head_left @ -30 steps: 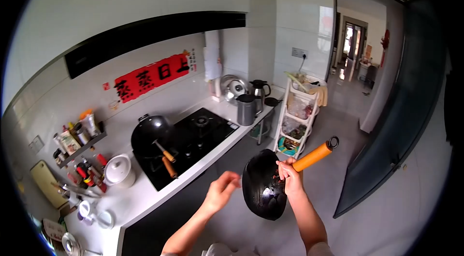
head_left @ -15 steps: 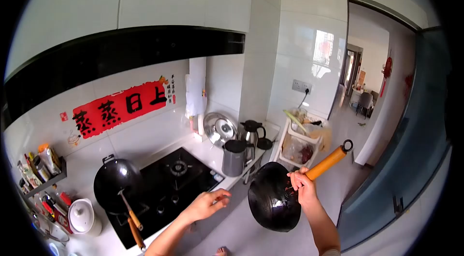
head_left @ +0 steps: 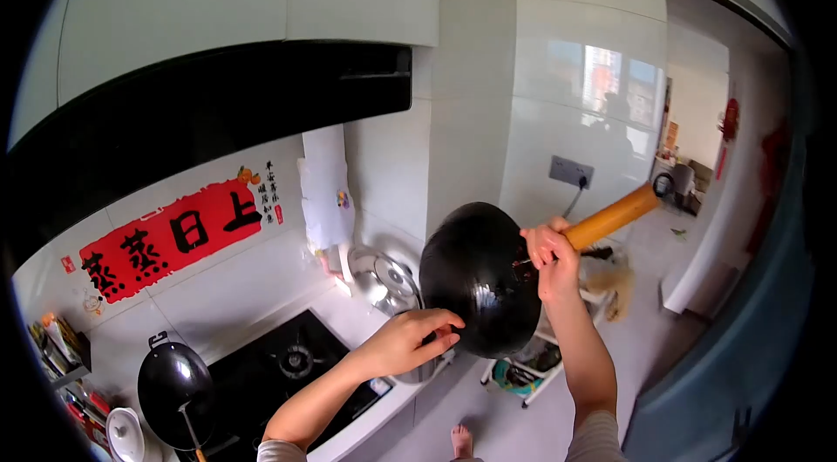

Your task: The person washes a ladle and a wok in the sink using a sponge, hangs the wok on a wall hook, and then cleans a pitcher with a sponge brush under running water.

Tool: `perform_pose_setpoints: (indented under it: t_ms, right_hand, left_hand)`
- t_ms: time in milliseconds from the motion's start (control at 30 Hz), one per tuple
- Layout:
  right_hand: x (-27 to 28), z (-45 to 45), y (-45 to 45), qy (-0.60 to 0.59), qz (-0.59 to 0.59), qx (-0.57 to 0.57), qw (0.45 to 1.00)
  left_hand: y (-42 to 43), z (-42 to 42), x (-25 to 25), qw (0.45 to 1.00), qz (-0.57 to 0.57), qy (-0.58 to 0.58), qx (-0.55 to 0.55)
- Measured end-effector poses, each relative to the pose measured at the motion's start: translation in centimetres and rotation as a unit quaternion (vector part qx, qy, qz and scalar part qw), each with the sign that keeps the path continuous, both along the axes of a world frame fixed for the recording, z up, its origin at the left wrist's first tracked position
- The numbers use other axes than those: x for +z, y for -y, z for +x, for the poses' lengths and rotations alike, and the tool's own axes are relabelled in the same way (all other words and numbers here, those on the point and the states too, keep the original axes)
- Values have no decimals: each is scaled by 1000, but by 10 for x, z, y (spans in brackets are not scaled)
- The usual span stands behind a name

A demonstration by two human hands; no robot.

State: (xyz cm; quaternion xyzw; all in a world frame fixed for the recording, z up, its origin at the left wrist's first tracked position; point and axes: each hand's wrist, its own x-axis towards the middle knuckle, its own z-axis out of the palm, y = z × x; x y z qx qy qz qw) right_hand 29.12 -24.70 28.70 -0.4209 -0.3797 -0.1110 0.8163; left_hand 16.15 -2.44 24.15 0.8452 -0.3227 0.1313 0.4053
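A black wok point(head_left: 484, 279) with a wooden handle point(head_left: 615, 218) is raised in front of me, its round face turned towards the camera. My right hand point(head_left: 555, 254) is closed round the handle where it joins the pan. At the wok's lower left edge is my left hand point(head_left: 410, 342), with a gap between thumb and fingers and its fingertips overlapping the edge. Whether they touch the metal I cannot tell. A second wok point(head_left: 174, 392) stands on the left side of the black gas hob point(head_left: 270, 366), with a spatula point(head_left: 192, 431) in it.
The range hood point(head_left: 218, 100) hangs above the hob. A steel lid point(head_left: 382, 279) leans at the counter's back corner. To the lower left are a white lidded pot point(head_left: 126, 436) and a spice rack point(head_left: 61, 344). Behind the wok stands a rack trolley point(head_left: 532, 375); a doorway opens at the right.
My right hand has lifted the wok upward, and the left hand has come over to its edge. The view has turned to the right and up.
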Motion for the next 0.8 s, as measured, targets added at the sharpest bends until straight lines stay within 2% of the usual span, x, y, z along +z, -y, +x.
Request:
perform_pose_setpoints:
  t_ms: [67, 100, 133, 200, 333, 467, 533, 600, 633, 667, 733, 800]
  right_hand:
    - [7, 51, -20, 9, 7, 79, 997]
    - [8, 77, -30, 14, -9, 110, 994]
    - [14, 100, -40, 18, -25, 140, 990]
    - [29, 135, -64, 22, -49, 186, 981]
    - [58, 186, -110, 6, -125, 261, 957]
    - [60, 226, -175, -1, -123, 326, 937]
    - [61, 234, -203, 4, -164, 303, 939]
    - [58, 240, -232, -1, -123, 289, 950]
    - [58, 243, -243, -3, -109, 282, 953]
    - [61, 249, -253, -14, -147, 263, 954]
    - [67, 266, -274, -25, -185, 242, 952]
    - [69, 285, -301, 22, -210, 204, 956]
  left_hand:
    - [4, 35, 10, 998, 7, 20, 53]
    - [5, 55, 16, 995, -18, 80, 64]
    - [10, 73, 27, 990, -42, 54, 127]
    - [10, 119, 46, 962, -62, 183, 195]
    - [-2, 187, 84, 892, -136, 282, 325]
    - [-21, 229, 124, 858, -54, 344, 378]
    - [-26, 245, 140, 858, -42, 344, 379]
    - [-55, 281, 137, 825, 6, 354, 440]
    - [-66, 296, 138, 840, -33, 319, 438]
    - [-78, 309, 138, 841, -33, 319, 436]
    - [-96, 327, 142, 863, -135, 243, 423]
    - [-118, 346, 151, 866, -154, 272, 390]
